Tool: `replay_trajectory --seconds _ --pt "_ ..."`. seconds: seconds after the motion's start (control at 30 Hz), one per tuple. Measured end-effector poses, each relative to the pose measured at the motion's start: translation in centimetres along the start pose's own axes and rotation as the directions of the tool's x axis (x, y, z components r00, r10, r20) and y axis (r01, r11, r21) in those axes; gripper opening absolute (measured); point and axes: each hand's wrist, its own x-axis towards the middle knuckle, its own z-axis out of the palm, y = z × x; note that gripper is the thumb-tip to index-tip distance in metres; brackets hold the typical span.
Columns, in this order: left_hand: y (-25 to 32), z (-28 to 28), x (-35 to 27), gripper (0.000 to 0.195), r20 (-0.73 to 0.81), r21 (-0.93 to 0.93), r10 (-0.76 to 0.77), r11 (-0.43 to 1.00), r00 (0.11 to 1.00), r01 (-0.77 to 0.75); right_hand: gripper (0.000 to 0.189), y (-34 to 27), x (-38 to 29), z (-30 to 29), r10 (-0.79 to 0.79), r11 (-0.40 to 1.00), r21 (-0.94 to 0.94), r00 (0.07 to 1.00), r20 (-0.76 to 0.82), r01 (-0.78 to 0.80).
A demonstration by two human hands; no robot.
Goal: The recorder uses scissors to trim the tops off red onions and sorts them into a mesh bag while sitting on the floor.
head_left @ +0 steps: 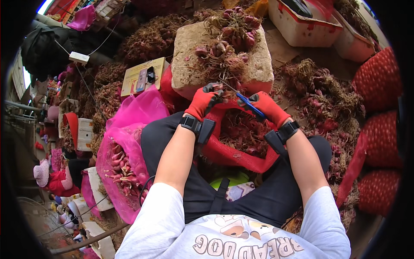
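Note:
Both hands wear red gloves with dark grey fingers. My left hand [208, 97] is closed on a small shallot piece at the near edge of a foam block [186, 61]. The blue handle of a thin-bladed tool [250, 105], likely a knife or scissors, is in my right hand [266, 105]; its blade points up and left toward my left fingers. Bunches of shallots with dry roots [223, 55] lie on the block. Below my hands, between my legs, a red mesh bag [239, 155] stands open with shallots and trimmings [245, 129] inside.
A pink mesh bag of shallots [121, 168] lies at my left. Shallot heaps [323, 100] and full red mesh sacks [376, 139] lie at right. A foam box [304, 32] stands at upper right, a cardboard piece [142, 76] at upper left. A person [59, 178] sits far left.

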Motion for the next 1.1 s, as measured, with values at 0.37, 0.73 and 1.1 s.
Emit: replay_trajectory --seconds 0.37,0.73,1.1 --pt "4.5 4.8 -7.3 0.043 0.305 -0.667 -0.077 0.695 0.949 0.270 0.031 -5.3 -7.8 -1.4 0.054 0.848 0.515 0.987 0.150 -0.125" --pt "1.1 7.8 -12.6 0.036 0.477 -0.676 -0.106 0.590 0.872 0.441 0.026 -7.1 -14.4 0.6 -0.091 0.781 0.625 0.991 0.098 0.010" --pt "-0.5 10.2 -11.8 0.036 0.060 -0.242 0.022 0.970 0.998 -0.006 0.024 -1.0 -12.8 3.5 -0.056 0.471 0.882 0.997 0.051 -0.019"
